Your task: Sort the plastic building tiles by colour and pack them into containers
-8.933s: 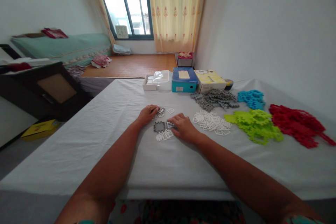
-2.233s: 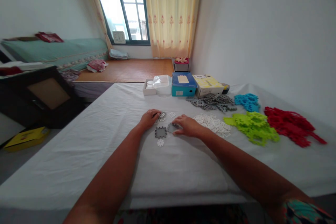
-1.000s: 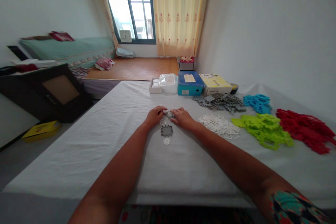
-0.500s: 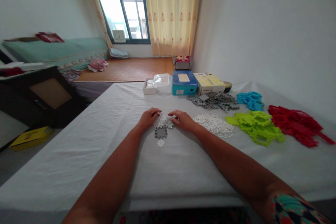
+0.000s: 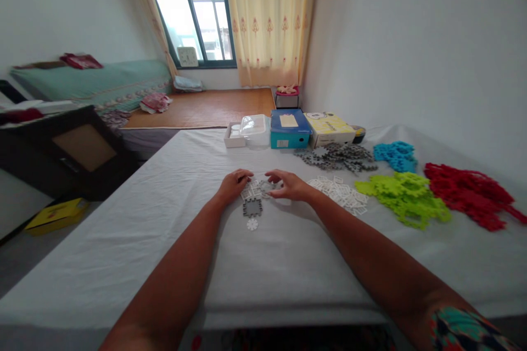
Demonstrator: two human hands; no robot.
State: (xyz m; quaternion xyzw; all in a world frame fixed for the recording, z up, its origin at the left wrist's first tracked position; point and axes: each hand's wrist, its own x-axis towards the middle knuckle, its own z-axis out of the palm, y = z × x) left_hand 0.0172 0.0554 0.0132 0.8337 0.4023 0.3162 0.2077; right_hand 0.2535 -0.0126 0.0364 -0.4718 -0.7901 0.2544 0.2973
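My left hand (image 5: 234,185) rests at the far side of a small group of white square frames (image 5: 250,192), its fingers curled together; whatever they pinch is hidden. Across from it, my right hand (image 5: 288,185) hovers with thumb and fingers apart over pale grey toothed pieces (image 5: 267,188). Just nearer to me lies a dark grey square plate with toothed edges (image 5: 252,208). Below that plate, a white snowflake-shaped disc (image 5: 252,225) lies flat on the white sheet (image 5: 164,219).
To the right spread piles of white frames (image 5: 340,194), dark grey pieces (image 5: 341,158), blue pieces (image 5: 395,156), lime green pieces (image 5: 405,197) and red pieces (image 5: 469,194). Behind stand a clear plastic box (image 5: 255,130), a blue box (image 5: 289,130) and a yellow-white box (image 5: 331,129).
My right hand has shifted slightly right and its thumb and fingers have spread, uncovering more of the pale grey pieces. My left hand stays nearly in place.
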